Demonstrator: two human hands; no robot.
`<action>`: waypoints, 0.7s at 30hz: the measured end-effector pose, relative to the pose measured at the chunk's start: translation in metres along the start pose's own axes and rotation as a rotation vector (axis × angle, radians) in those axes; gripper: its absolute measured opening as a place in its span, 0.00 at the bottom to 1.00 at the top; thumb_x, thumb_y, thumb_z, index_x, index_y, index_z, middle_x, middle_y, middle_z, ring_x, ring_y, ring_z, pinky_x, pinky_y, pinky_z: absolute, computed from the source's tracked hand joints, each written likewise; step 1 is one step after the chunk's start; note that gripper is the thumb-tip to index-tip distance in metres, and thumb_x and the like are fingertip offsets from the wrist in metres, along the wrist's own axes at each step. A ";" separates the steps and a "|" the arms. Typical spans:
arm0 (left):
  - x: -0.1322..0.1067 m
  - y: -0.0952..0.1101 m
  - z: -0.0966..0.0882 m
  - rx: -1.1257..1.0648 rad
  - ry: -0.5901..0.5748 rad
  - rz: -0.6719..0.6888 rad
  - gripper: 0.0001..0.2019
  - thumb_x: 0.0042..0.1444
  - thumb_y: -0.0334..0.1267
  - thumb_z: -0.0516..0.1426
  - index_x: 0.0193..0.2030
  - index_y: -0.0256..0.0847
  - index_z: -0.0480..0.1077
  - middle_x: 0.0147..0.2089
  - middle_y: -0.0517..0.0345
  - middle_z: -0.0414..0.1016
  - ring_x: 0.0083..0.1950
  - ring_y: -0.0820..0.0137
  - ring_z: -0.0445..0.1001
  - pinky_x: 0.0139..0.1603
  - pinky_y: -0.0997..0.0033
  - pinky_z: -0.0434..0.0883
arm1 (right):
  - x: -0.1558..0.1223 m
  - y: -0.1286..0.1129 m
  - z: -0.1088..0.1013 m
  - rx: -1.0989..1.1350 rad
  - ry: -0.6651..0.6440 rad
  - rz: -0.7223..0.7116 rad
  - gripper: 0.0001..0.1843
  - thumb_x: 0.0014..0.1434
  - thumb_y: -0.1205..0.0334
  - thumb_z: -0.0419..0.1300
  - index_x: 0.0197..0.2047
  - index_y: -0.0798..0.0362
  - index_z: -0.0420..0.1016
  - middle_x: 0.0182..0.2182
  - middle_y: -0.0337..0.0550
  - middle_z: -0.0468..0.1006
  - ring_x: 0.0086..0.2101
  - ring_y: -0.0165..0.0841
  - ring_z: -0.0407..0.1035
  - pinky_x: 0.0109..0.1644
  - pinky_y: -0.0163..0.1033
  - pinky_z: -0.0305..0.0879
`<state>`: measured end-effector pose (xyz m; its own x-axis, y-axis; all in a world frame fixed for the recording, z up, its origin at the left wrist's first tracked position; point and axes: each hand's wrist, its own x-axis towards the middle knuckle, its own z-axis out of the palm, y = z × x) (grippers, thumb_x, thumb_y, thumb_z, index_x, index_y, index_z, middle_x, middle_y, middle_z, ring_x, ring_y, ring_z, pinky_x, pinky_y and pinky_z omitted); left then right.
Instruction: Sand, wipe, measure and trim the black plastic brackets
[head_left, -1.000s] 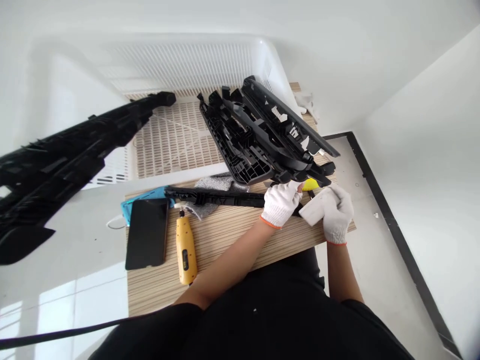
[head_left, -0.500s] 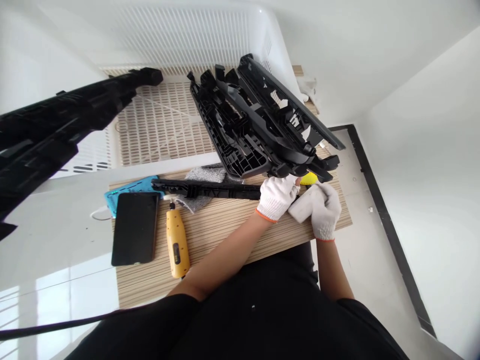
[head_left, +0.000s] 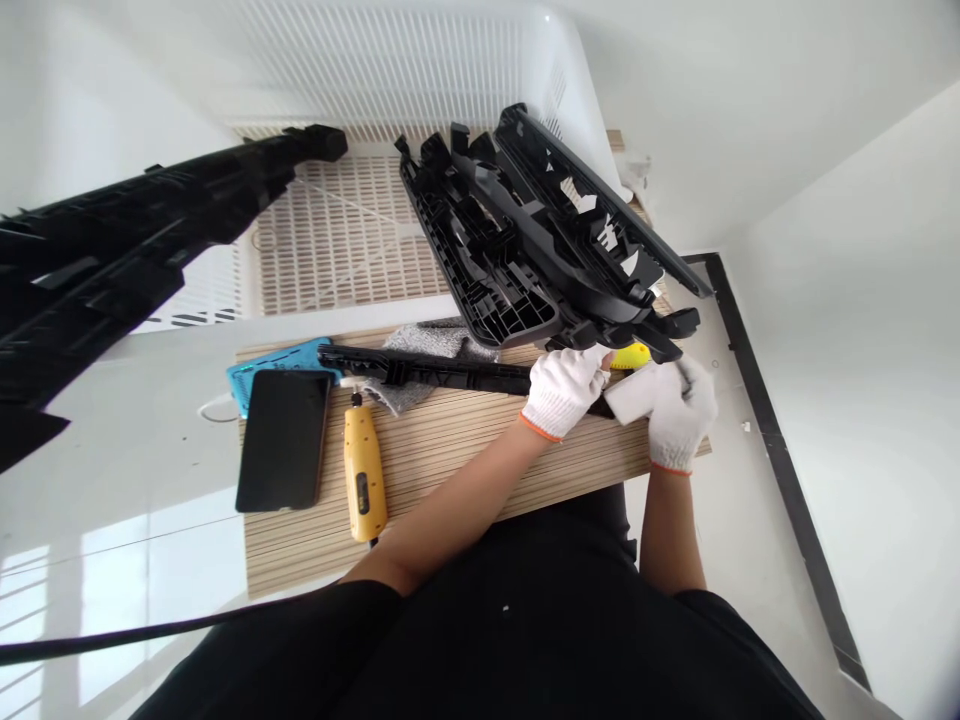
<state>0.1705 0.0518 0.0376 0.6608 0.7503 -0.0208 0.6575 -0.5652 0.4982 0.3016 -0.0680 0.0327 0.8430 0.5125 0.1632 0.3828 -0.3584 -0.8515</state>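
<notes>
Both my hands wear white knit gloves. My left hand is closed around the near end of a big black ribbed plastic part, which tilts up from the wooden table toward the basket. My right hand is closed on a white block or cloth pad, pressed against the lower edge of the same part. A small yellow object peeks out just behind my right hand. A long black plastic strip lies on the table under the part.
A white slotted plastic basket stands behind the table. Another long black part juts in from the left. On the table lie a black phone, a blue item, a yellow corded tool and a grey cloth.
The view has shifted slightly; the black part and both hands keep their grip and sit a little further right. My right hand with the white pad moved slightly right along the part's edge.
</notes>
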 end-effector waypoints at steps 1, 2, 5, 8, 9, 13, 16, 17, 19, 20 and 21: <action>0.000 0.000 0.001 0.001 0.003 0.001 0.20 0.77 0.48 0.49 0.55 0.45 0.80 0.39 0.48 0.85 0.40 0.59 0.82 0.39 0.63 0.70 | 0.002 0.000 -0.001 0.014 0.004 0.007 0.21 0.65 0.51 0.63 0.56 0.54 0.84 0.54 0.54 0.85 0.55 0.47 0.78 0.66 0.55 0.72; 0.000 0.000 0.001 0.000 0.006 0.007 0.20 0.77 0.48 0.49 0.55 0.45 0.80 0.40 0.48 0.85 0.40 0.59 0.83 0.39 0.63 0.70 | 0.004 0.000 -0.002 0.023 -0.071 0.013 0.21 0.64 0.51 0.65 0.55 0.54 0.84 0.53 0.54 0.85 0.54 0.47 0.79 0.64 0.55 0.73; -0.001 -0.001 0.002 -0.011 0.021 0.026 0.20 0.78 0.48 0.48 0.56 0.45 0.80 0.41 0.49 0.85 0.41 0.59 0.83 0.39 0.63 0.70 | 0.009 0.000 -0.007 0.005 -0.234 0.008 0.20 0.61 0.53 0.67 0.53 0.54 0.85 0.50 0.52 0.86 0.51 0.47 0.80 0.62 0.54 0.74; -0.001 0.000 0.000 -0.011 0.015 0.025 0.20 0.78 0.47 0.48 0.57 0.46 0.80 0.43 0.50 0.86 0.42 0.58 0.84 0.39 0.63 0.70 | 0.014 -0.001 -0.011 -0.022 -0.024 -0.017 0.20 0.63 0.54 0.63 0.55 0.53 0.85 0.52 0.51 0.86 0.54 0.46 0.79 0.65 0.56 0.72; -0.001 0.000 -0.001 -0.010 0.008 0.025 0.19 0.78 0.46 0.49 0.58 0.47 0.80 0.44 0.50 0.87 0.43 0.58 0.84 0.40 0.63 0.70 | 0.014 -0.001 -0.011 -0.022 -0.076 -0.022 0.20 0.62 0.54 0.64 0.54 0.52 0.85 0.52 0.49 0.86 0.53 0.46 0.79 0.64 0.56 0.72; -0.001 0.000 -0.001 -0.003 -0.007 0.023 0.20 0.78 0.46 0.48 0.59 0.46 0.80 0.46 0.49 0.87 0.44 0.57 0.85 0.40 0.62 0.71 | 0.014 -0.005 -0.008 -0.056 -0.174 -0.026 0.20 0.59 0.52 0.66 0.53 0.50 0.86 0.49 0.48 0.86 0.51 0.46 0.80 0.61 0.56 0.75; -0.001 0.000 0.000 -0.008 -0.003 0.027 0.20 0.78 0.46 0.49 0.60 0.46 0.80 0.45 0.48 0.87 0.44 0.57 0.85 0.41 0.61 0.71 | 0.012 -0.013 -0.011 -0.085 0.176 -0.020 0.28 0.63 0.52 0.63 0.63 0.53 0.80 0.59 0.54 0.82 0.58 0.48 0.76 0.68 0.59 0.70; -0.001 0.000 0.000 -0.013 -0.002 0.030 0.20 0.78 0.46 0.49 0.59 0.46 0.80 0.45 0.48 0.87 0.44 0.57 0.85 0.41 0.61 0.71 | 0.011 -0.016 -0.014 -0.110 0.150 -0.021 0.31 0.61 0.52 0.66 0.66 0.52 0.79 0.61 0.55 0.80 0.60 0.49 0.75 0.69 0.60 0.69; -0.001 -0.001 0.000 -0.020 0.001 0.027 0.19 0.78 0.45 0.49 0.59 0.46 0.80 0.45 0.49 0.87 0.44 0.57 0.85 0.41 0.62 0.71 | 0.008 -0.024 -0.024 -0.173 -0.101 -0.031 0.34 0.57 0.50 0.71 0.66 0.48 0.79 0.61 0.51 0.81 0.60 0.51 0.75 0.68 0.60 0.70; -0.002 -0.001 0.000 -0.022 0.004 0.025 0.19 0.78 0.45 0.49 0.59 0.46 0.80 0.45 0.49 0.87 0.44 0.57 0.85 0.41 0.62 0.71 | 0.007 -0.028 -0.029 -0.208 -0.263 -0.038 0.32 0.57 0.49 0.72 0.64 0.46 0.80 0.59 0.50 0.83 0.59 0.51 0.76 0.67 0.60 0.71; -0.002 -0.001 0.000 -0.025 0.007 0.027 0.18 0.77 0.44 0.49 0.58 0.46 0.80 0.45 0.49 0.87 0.44 0.58 0.85 0.41 0.62 0.71 | 0.006 -0.031 -0.036 -0.244 -0.405 -0.048 0.29 0.60 0.46 0.71 0.63 0.44 0.81 0.57 0.48 0.84 0.58 0.50 0.77 0.65 0.59 0.73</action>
<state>0.1689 0.0506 0.0372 0.6753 0.7375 -0.0010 0.6303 -0.5764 0.5201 0.3077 -0.0818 0.0782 0.6255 0.7787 -0.0493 0.5360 -0.4748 -0.6981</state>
